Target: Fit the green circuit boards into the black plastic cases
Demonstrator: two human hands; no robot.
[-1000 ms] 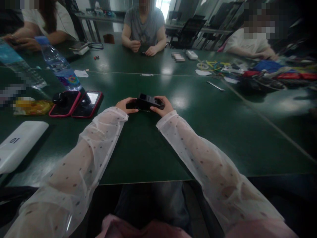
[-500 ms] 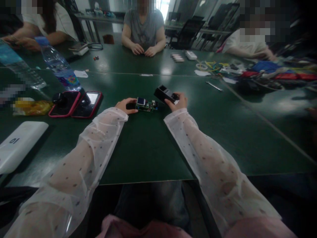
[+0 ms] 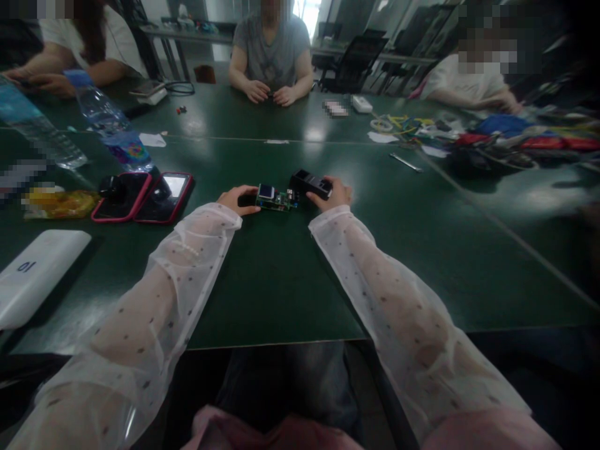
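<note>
On green tabletop (image 3: 276, 281), near the middle, pinches one end of a circuit board (image 3: 276, 206) between thumb and fingers of the left hand (image 3: 231, 201). Grips a black casing (image 3: 304, 183) in the right hand (image 3: 339, 194), thumb and fingers closed around it, just beyond the board's other end. Looks fully uncovered on top, judging by the bare small screen (image 3: 267, 191) and exposed components (image 3: 282, 199). Shows no joining of board and casing; cannot tell of anything further left undone.
</note>
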